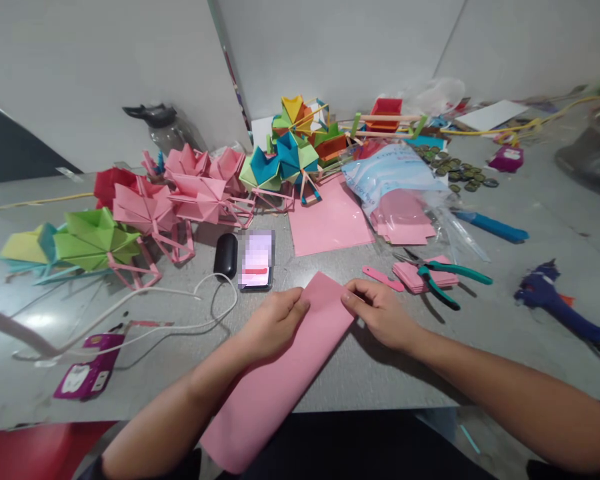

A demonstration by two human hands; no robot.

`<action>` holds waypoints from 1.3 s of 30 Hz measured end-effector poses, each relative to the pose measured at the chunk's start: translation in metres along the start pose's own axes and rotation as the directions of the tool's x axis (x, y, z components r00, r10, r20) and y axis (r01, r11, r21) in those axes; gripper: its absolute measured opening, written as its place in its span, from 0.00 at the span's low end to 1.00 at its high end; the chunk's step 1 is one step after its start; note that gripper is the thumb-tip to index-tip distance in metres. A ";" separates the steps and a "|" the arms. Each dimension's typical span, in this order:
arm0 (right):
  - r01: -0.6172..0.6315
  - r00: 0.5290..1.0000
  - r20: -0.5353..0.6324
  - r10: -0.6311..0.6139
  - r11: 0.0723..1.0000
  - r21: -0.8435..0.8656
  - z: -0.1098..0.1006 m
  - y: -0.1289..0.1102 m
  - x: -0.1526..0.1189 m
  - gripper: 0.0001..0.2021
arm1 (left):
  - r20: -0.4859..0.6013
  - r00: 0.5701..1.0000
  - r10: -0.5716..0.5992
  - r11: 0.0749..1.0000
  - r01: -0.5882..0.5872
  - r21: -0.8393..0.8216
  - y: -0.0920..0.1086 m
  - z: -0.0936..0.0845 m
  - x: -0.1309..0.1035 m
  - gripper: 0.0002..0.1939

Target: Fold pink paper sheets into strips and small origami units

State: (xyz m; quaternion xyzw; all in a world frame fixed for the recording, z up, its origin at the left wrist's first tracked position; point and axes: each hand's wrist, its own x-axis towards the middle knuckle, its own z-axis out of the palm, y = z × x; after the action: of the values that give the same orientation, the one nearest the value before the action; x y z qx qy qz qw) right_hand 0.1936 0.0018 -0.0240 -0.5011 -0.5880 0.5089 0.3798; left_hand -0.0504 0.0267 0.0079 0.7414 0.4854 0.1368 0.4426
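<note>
A long strip of pink paper (300,363), apparently folded lengthwise, slants from the middle of the table down past its front edge. My left hand (275,320) pinches its left edge near the far end, thumb on top. Across from it, my right hand (380,310) grips the right edge close to the far corner between thumb and fingers. Just beyond my right hand lie a pink cutter (383,279) and a small stack of pink paper pieces (405,277), with green-handled pliers (437,280) resting on the stack. A phone (257,260) stands past my left hand.
Folded paper shapes (200,197) crowd the back left. Pink sheets (327,223) and a plastic paper bag (385,177) lie behind the hands. To the right are a blue glue gun (555,303), a blue cutter (495,227) and coins (455,170). A white cable (180,325) loops at left.
</note>
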 end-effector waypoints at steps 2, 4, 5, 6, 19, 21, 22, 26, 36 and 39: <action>0.003 1.000 0.004 -0.003 1.000 0.002 0.000 0.001 0.000 0.17 | 0.000 1.000 -0.002 1.000 0.002 -0.001 0.000 0.000 0.000 0.22; 0.005 1.000 0.000 -0.005 1.000 -0.001 0.000 0.002 0.001 0.17 | -0.002 1.000 -0.006 1.000 0.006 -0.007 0.000 0.001 0.000 0.22; 0.007 1.000 -0.002 -0.007 1.000 -0.006 0.000 0.002 0.001 0.17 | -0.001 1.000 -0.007 1.000 0.007 -0.013 0.000 0.000 0.000 0.22; 0.010 1.000 -0.005 -0.010 1.000 -0.013 0.000 0.003 0.002 0.17 | -0.001 1.000 -0.006 1.000 0.006 -0.017 0.000 0.000 0.001 0.22; -0.002 0.998 0.067 0.020 0.965 -0.261 -0.019 0.003 0.013 0.16 | -0.075 0.997 0.010 0.999 -0.007 0.040 -0.004 -0.011 0.002 0.22; 0.009 0.998 0.065 0.012 0.948 -0.318 -0.020 0.004 0.014 0.15 | -0.078 0.997 0.013 0.999 -0.010 0.042 -0.004 -0.011 0.003 0.21; 0.015 0.998 0.067 0.008 0.941 -0.338 -0.020 0.004 0.015 0.15 | -0.079 0.997 0.015 0.999 -0.011 0.043 -0.003 -0.011 0.003 0.21; 0.020 0.995 0.097 0.016 0.935 -0.355 -0.021 0.004 0.017 0.16 | -0.077 0.997 0.016 0.998 -0.012 0.056 -0.003 -0.011 0.005 0.20; -0.002 0.993 0.115 0.040 0.952 -0.306 -0.021 0.009 0.020 0.15 | -0.077 0.997 0.029 0.999 -0.026 0.037 -0.004 -0.006 0.006 0.18; -0.035 0.989 0.127 0.070 0.965 -0.259 -0.020 0.011 0.021 0.14 | -0.086 0.996 0.035 0.999 -0.031 0.037 -0.003 -0.005 0.006 0.18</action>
State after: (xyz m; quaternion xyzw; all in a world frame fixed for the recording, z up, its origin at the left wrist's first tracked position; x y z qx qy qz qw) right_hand 0.2107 0.0260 -0.0318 -0.5259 -0.6596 0.4713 0.2575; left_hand -0.0523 0.0349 0.0069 0.7504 0.4942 0.1675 0.4057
